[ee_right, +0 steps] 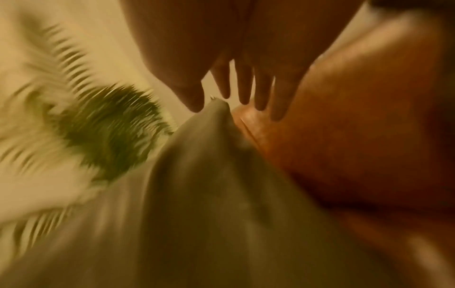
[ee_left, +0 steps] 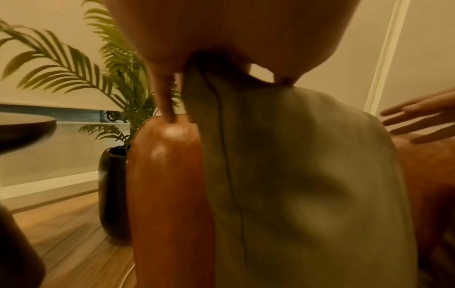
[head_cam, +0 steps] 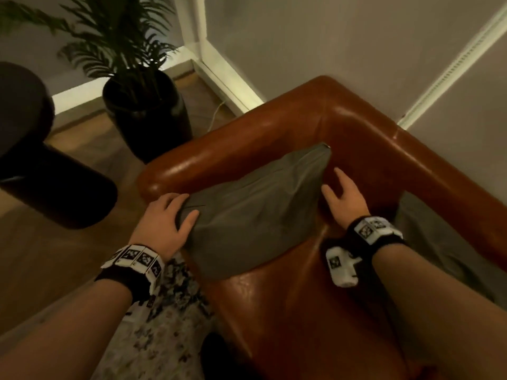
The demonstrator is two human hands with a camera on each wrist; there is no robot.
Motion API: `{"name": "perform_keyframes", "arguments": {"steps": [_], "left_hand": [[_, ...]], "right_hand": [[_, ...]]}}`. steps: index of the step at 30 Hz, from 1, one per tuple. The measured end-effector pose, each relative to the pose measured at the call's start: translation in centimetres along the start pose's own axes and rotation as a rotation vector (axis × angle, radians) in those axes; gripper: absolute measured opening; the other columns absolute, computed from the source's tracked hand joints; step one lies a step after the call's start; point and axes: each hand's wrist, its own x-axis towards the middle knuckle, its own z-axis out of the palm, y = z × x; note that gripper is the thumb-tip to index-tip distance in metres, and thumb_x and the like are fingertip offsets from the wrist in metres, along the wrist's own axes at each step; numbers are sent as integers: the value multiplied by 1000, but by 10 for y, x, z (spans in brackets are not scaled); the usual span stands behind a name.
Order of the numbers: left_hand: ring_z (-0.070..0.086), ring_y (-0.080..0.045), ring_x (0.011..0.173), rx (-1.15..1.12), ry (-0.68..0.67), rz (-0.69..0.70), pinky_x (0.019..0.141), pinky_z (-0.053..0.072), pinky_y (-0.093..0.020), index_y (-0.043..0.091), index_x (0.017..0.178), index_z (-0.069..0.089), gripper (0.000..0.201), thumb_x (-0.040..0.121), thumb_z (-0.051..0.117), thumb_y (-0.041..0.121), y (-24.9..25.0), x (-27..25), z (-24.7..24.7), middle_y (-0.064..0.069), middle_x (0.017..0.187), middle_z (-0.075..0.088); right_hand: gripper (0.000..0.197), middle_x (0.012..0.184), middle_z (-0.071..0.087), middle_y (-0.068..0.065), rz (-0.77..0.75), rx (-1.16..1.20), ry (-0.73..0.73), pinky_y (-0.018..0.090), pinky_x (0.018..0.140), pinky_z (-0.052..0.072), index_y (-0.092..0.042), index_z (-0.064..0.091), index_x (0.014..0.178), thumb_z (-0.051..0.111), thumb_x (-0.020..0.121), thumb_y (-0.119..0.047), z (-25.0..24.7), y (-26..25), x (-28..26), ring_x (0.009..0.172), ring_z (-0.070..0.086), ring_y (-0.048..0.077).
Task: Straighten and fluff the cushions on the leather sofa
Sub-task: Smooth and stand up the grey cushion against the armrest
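A grey-green cushion (head_cam: 255,204) stands tilted on the brown leather sofa (head_cam: 296,303), leaning against the left armrest (head_cam: 219,144). My left hand (head_cam: 167,218) grips its near left corner, thumb on the front and fingers over the edge; in the left wrist view the left hand (ee_left: 221,39) curls over the cushion (ee_left: 295,175) top. My right hand (head_cam: 340,193) is beside the cushion's right edge with fingers straight and spread, holding nothing. The right wrist view, blurred, shows the right hand (ee_right: 246,58) just above a cushion (ee_right: 209,194) corner. Whether it touches, I cannot tell.
A second grey cushion (head_cam: 439,248) lies along the sofa's back at the right. A potted palm (head_cam: 148,113) in a black pot stands on the wooden floor beside the armrest. A dark round table (head_cam: 27,133) is at the left. Walls close off the corner behind.
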Motion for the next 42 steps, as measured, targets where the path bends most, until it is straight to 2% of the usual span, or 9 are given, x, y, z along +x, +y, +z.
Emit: {"name": "perform_keyframes", "arguments": {"steps": [4, 8, 12, 14, 18, 21, 25, 36, 42], "left_hand": [[56, -24, 115, -125, 75, 49, 97, 46, -37, 25, 135, 53, 44, 96, 47, 46, -8, -10, 7, -3, 129, 60], [67, -28, 80, -86, 237, 26, 70, 54, -38, 21, 113, 64, 27, 97, 50, 38, 4, -13, 5, -5, 92, 72], [65, -32, 90, -126, 211, -124, 76, 53, -41, 23, 117, 60, 30, 97, 49, 42, 11, -4, 10, -8, 101, 71], [59, -35, 107, -64, 211, -226, 90, 49, -44, 20, 128, 55, 37, 98, 47, 39, 15, 3, 14, -12, 120, 65], [34, -35, 139, 142, 364, 5, 115, 25, -53, 16, 144, 42, 54, 96, 40, 42, 82, 7, 36, -9, 150, 42], [12, -29, 150, 232, 196, 99, 119, 8, -57, 21, 156, 15, 67, 98, 25, 52, 125, 19, 78, -2, 163, 17], [9, -36, 150, 349, 137, 4, 117, 8, -60, 32, 156, 7, 69, 96, 19, 63, 103, 40, 103, -3, 164, 9], [4, -32, 151, 352, 222, -174, 122, 4, -49, 31, 156, 13, 72, 94, 15, 68, 54, 44, 89, -6, 164, 11], [1, -34, 151, 322, 291, -162, 121, 1, -52, 23, 155, 20, 71, 95, 26, 62, 65, 24, 90, -9, 164, 12]], "right_hand": [[57, 143, 53, 7, 57, 187, -32, 45, 108, 41, -22, 42, 146, 55, 95, -45, 38, -22, 55, 128, 51, 32], [39, 126, 65, 10, -59, 69, 148, 30, 91, 41, -11, 62, 127, 59, 96, -34, 31, -20, 83, 117, 59, 30], [37, 117, 67, 11, -123, -80, 162, 30, 82, 43, -10, 64, 120, 59, 95, -36, 12, -27, 110, 108, 62, 30], [44, 129, 60, 12, -101, -148, 164, 35, 93, 44, -13, 53, 134, 59, 95, -32, 7, -30, 113, 119, 55, 30], [46, 146, 48, 10, -763, -336, 107, 41, 114, 26, -18, 49, 141, 48, 97, -30, 38, -36, 76, 136, 39, 29], [52, 157, 35, 0, -1052, -636, -171, 49, 120, 13, -24, 41, 148, 30, 100, -42, 91, -25, 51, 148, 23, 21], [61, 164, 14, -5, -1038, -785, -119, 48, 122, 4, -31, 17, 156, 21, 101, -55, 112, -7, 82, 152, 7, 20], [67, 166, -2, -4, -788, -840, -2, 42, 122, -4, -33, 1, 156, 7, 97, -63, 75, 9, 170, 151, -9, 21], [74, 165, -12, 2, -475, -524, 100, 54, 120, -2, -32, -8, 155, 22, 95, -64, 62, 31, 139, 150, -15, 27]]}}
